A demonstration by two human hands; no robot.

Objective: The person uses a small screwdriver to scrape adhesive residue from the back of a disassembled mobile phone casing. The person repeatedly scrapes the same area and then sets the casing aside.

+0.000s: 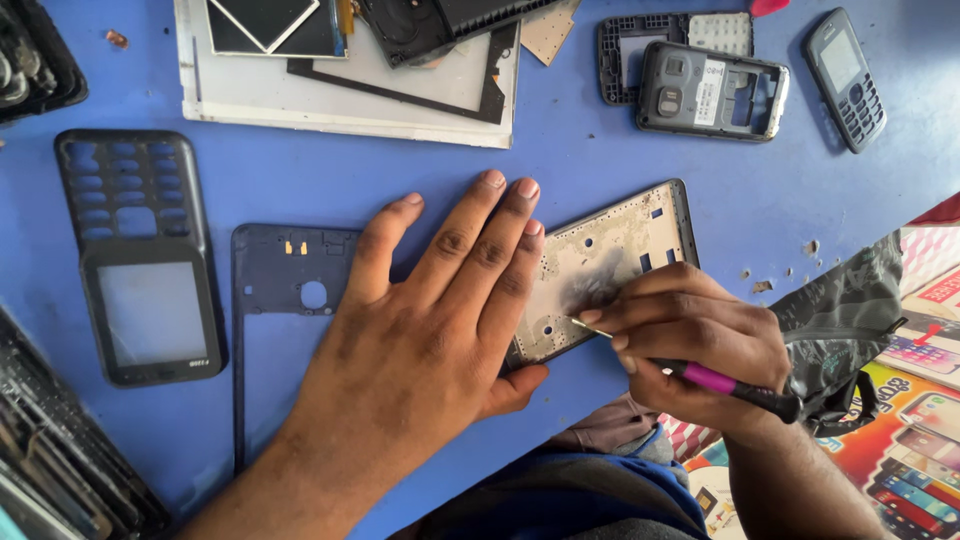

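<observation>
Pinning phone frame (610,265) under left hand (430,320), right of palm.

A matt blue surface (300,190), smooth but scuffed and dotted with crumbs, is seen beneath the parts. The phone frame (610,250) is shown as dull pale metal, smudged dark near its middle. The screwdriver (700,378) is made up of a thin bright metal shaft and a glossy magenta-and-black plastic handle. The keypad cover (135,250) is matt black plastic. A crinkled dark plastic bag (845,310) is slightly shiny.
</observation>
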